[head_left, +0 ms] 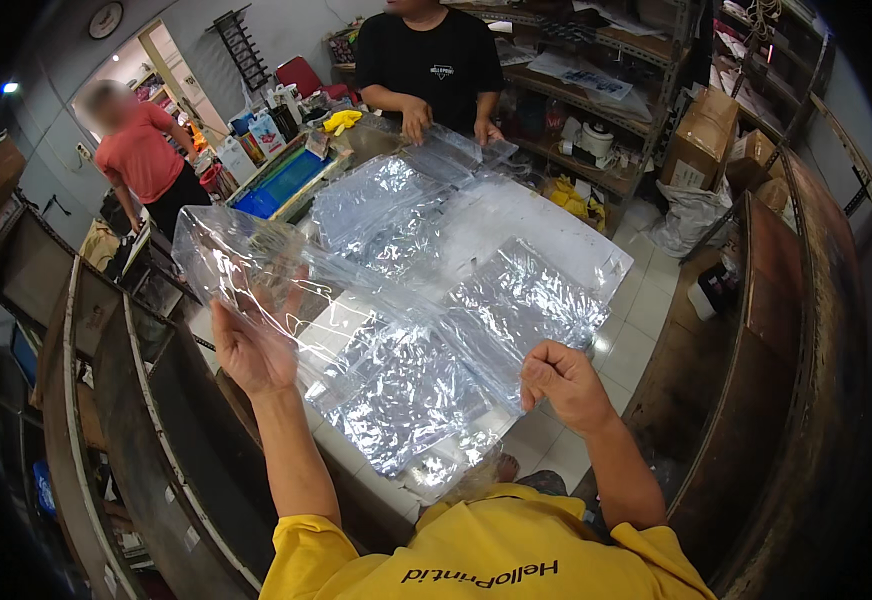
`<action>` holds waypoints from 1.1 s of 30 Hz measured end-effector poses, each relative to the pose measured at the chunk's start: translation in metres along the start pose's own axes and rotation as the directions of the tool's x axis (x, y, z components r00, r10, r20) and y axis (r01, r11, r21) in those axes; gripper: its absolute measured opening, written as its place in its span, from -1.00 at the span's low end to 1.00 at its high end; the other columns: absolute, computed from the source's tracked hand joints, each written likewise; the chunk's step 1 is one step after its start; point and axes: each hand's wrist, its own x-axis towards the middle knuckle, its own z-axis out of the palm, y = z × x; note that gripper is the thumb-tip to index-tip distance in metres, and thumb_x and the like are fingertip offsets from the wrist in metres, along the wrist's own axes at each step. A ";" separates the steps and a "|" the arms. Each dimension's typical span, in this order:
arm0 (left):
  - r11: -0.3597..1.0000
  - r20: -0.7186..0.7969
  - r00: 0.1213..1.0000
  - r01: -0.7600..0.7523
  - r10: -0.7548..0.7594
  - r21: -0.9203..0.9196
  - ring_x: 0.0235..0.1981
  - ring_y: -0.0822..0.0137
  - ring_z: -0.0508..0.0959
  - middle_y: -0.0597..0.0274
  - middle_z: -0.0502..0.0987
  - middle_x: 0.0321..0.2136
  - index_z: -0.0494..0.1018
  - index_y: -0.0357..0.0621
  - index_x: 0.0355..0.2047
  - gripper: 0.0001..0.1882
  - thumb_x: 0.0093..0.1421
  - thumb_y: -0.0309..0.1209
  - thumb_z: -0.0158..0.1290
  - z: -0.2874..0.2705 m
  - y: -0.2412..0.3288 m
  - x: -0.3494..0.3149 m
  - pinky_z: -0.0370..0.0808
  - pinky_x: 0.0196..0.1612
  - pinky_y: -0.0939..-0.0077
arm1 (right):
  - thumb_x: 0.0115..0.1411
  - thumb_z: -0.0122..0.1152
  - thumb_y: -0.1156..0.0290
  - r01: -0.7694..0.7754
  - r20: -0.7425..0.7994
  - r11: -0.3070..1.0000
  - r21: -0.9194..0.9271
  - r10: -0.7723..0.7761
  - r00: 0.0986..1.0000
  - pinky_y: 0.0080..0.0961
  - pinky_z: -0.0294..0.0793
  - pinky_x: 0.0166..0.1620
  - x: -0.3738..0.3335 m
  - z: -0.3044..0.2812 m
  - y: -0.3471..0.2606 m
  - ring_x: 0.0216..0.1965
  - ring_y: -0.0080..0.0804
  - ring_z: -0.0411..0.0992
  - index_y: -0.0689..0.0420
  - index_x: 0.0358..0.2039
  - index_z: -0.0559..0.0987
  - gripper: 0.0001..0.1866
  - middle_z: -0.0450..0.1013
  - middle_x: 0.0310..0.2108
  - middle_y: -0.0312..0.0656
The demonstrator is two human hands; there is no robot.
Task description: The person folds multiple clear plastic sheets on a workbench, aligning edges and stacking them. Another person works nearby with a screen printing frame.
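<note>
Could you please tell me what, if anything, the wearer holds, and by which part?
Clear plastic film: right hand pinching its right end, open left hand at its raised left end.

Passage straight ahead of the left hand (pixel 254 350) is obstructed by a raised plastic sheet (pixel 246 265), which slopes across toward the right hand (pixel 564 385). Beyond it, shiny plastic bags (pixel 396 190) occupy much of the table. Low access exists over the bare tabletop (pixel 566 225) at the far right. A co-worker's hands (pixel 416 118) obstruct the far edge. Rightward, open air extends above the tiled floor (pixel 641 300) to a brown rack (pixel 721 400). Dark shelves (pixel 181 410) limit leftward reach.
</note>
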 end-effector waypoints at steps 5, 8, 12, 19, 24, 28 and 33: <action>0.997 0.061 0.998 -0.004 0.009 -0.075 0.02 0.19 0.56 0.22 0.50 0.10 0.44 -0.02 0.10 -0.64 0.43 -0.26 -0.25 0.006 -0.012 -0.005 -0.05 0.25 -0.60 | 0.32 0.17 0.38 0.168 -0.038 0.771 -0.615 -0.241 0.970 -0.56 0.49 -0.26 0.001 0.018 -0.006 -0.33 -0.52 0.48 0.29 -0.19 0.53 -0.79 0.48 -0.36 -0.27; 1.000 0.053 0.998 -0.019 0.018 0.007 0.06 0.17 0.55 0.23 0.47 0.13 0.41 -0.01 0.13 -0.63 0.43 -0.26 -0.25 0.015 -0.020 -0.010 -0.10 0.26 -0.61 | 0.32 0.17 0.37 0.353 0.045 0.719 -0.599 -0.409 0.911 -0.57 0.48 -0.24 0.002 0.034 -0.022 -0.28 -0.50 0.48 0.30 -0.12 0.52 -0.75 0.48 -0.29 -0.24; 0.999 0.149 0.989 0.012 -0.016 0.031 0.11 0.20 0.51 0.22 0.44 0.16 0.40 0.05 0.14 -0.62 0.43 -0.23 -0.27 0.033 -0.035 -0.012 -0.23 0.28 -0.61 | 0.32 0.16 0.41 -0.046 0.159 0.999 0.019 0.043 0.986 -0.61 0.46 -0.29 0.006 0.059 -0.023 -0.29 -0.54 0.47 0.33 -0.01 0.46 -0.68 0.50 -0.29 -0.20; 0.966 0.335 0.931 0.064 -0.149 0.251 0.00 0.01 0.55 0.06 0.46 0.13 0.44 -0.03 -0.18 -0.78 0.30 -0.22 -0.07 0.034 -0.038 -0.023 -0.14 0.24 -0.61 | 0.33 0.12 0.42 -0.022 -0.105 0.976 0.215 0.046 0.993 -0.58 0.46 -0.24 0.024 0.051 0.002 -0.27 -0.54 0.47 0.21 -0.05 0.45 -0.77 0.49 -0.31 -0.23; 0.959 0.365 0.899 0.278 -0.243 -0.046 0.15 -0.28 0.37 -0.34 0.27 0.19 0.33 -0.23 0.00 -0.37 0.20 0.09 -0.06 0.011 -0.038 -0.057 -0.06 0.18 -0.65 | 0.35 0.05 0.47 0.058 -0.083 0.851 0.521 -0.017 0.996 -0.45 0.41 -0.21 0.033 0.037 0.011 -0.29 -0.46 0.44 0.08 0.03 0.43 -0.75 0.47 -0.35 -0.25; 0.725 0.353 0.834 0.546 -0.425 -0.419 0.14 -0.57 0.28 -0.67 0.09 0.20 0.07 -0.38 0.29 0.25 -0.02 0.57 -0.16 -0.012 -0.019 -0.057 0.02 0.07 -0.73 | 0.37 -0.01 0.48 0.145 0.108 0.908 0.394 -0.203 0.973 -0.44 0.36 -0.25 0.029 0.006 0.015 -0.37 -0.43 0.36 0.05 0.09 0.45 -0.70 0.43 -0.40 -0.26; 0.653 0.109 0.695 0.709 -0.710 -0.266 -0.07 -0.43 0.50 -0.61 0.26 0.09 -0.09 -0.55 0.30 0.15 0.14 0.32 -0.03 -0.007 -0.017 -0.064 0.54 -0.27 -0.30 | 0.37 -0.08 0.59 0.132 0.354 0.935 0.328 -0.251 0.901 -0.61 0.36 -0.29 0.034 -0.020 0.005 -0.41 -0.59 0.37 0.18 0.12 0.44 -0.67 0.43 -0.44 -0.28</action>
